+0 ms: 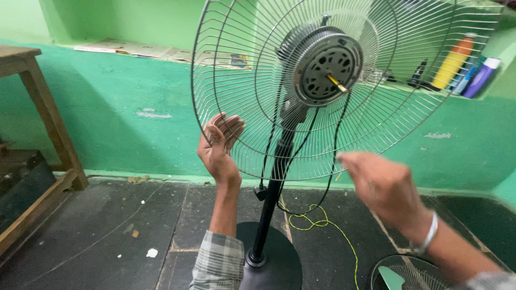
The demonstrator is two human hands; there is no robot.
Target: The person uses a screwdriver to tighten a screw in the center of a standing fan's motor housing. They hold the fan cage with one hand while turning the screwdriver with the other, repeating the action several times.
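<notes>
A pedestal fan stands in front of me with its blades off. Its chrome rear wire guard [236, 80] rings the grey motor housing [325, 67], from which a bare shaft sticks out. My left hand [217, 147] is raised with fingers apart at the guard's lower left rim, touching or nearly touching the wires. Blurred by motion, my right hand [384, 185], with a metal bangle on the wrist, hovers below the guard's lower right edge and holds nothing. The black pole [271, 201] runs down to a round black base [279, 263].
Black cables and a yellow wire [322, 220] trail on the dark floor behind the pole. A second wire guard with a green blade [406, 274] lies at the bottom right. A wooden table [37, 113] stands left. Bottles [454, 62] sit on the green wall's ledge.
</notes>
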